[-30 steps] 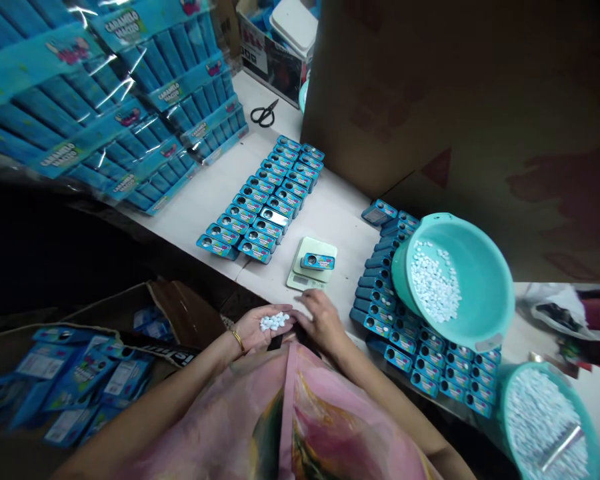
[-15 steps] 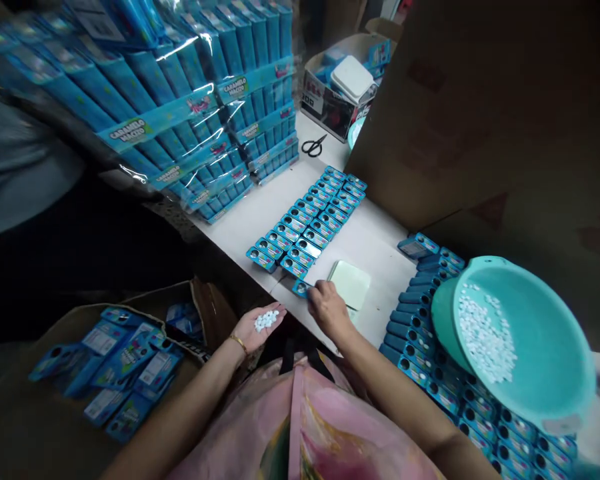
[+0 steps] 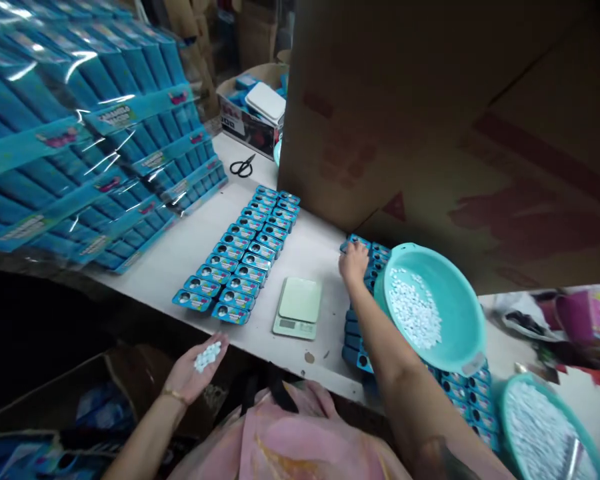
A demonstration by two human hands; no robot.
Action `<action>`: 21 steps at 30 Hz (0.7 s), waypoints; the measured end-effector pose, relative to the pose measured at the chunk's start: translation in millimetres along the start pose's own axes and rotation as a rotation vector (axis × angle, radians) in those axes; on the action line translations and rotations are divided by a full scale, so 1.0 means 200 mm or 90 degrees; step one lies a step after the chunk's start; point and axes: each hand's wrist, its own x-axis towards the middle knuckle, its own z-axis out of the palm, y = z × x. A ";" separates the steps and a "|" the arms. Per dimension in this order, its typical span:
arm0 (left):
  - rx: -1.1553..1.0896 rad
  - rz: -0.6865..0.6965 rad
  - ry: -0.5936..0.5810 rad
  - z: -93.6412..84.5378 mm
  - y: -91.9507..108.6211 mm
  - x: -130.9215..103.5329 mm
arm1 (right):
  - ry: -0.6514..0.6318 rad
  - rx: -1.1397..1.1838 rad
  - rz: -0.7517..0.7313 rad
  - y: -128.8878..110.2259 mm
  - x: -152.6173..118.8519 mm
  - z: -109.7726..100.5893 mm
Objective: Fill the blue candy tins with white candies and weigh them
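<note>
Palm up, my left hand (image 3: pixel 196 368) holds a small heap of pale candies (image 3: pixel 207 357) near the table's front edge. My right hand (image 3: pixel 354 262) reaches to the far end of the packed blue boxes (image 3: pixel 353 333), its fingers closed on a blue box (image 3: pixel 359 240) there. Two rows of small blue boxes with round openings (image 3: pixel 230 297) stand on the white table. A pale green scale (image 3: pixel 300 303) with nothing on its plate lies between those rows and my right arm. Beside my right forearm, a turquoise basin (image 3: pixel 455 307) with candies rests on the packed boxes.
Plastic-wrapped display packs (image 3: pixel 95 133) stand at the left. Black scissors (image 3: pixel 243 167) lie behind the rows. A large cardboard box (image 3: pixel 405 133) rises at the back. Another candy basin (image 3: pixel 545 427) is at the lower right, and an open carton (image 3: pixel 250 133) stands far back.
My right hand has left the near end of the rows and moved right and away, to the packed boxes. The view has turned right. My left hand still holds the candies.
</note>
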 end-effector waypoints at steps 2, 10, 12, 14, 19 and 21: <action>0.010 -0.007 0.006 0.01 -0.04 -0.09 | -0.018 -0.027 0.071 0.12 0.18 0.06; 0.043 -0.011 -0.002 0.08 -0.14 -0.33 | -0.090 -0.077 0.001 0.12 0.25 0.15; 0.052 -0.028 -0.009 0.09 -0.15 -0.35 | -0.095 -0.056 -0.065 0.08 0.11 0.06; 0.070 -0.057 -0.024 0.12 -0.17 -0.35 | -0.100 -0.025 -0.164 0.02 -0.07 -0.03; 0.109 -0.130 -0.090 0.23 -0.21 -0.32 | -0.133 0.035 -0.370 -0.16 -0.50 -0.13; 0.118 -0.147 -0.107 0.26 -0.21 -0.31 | -0.158 0.054 -0.390 -0.20 -0.58 -0.12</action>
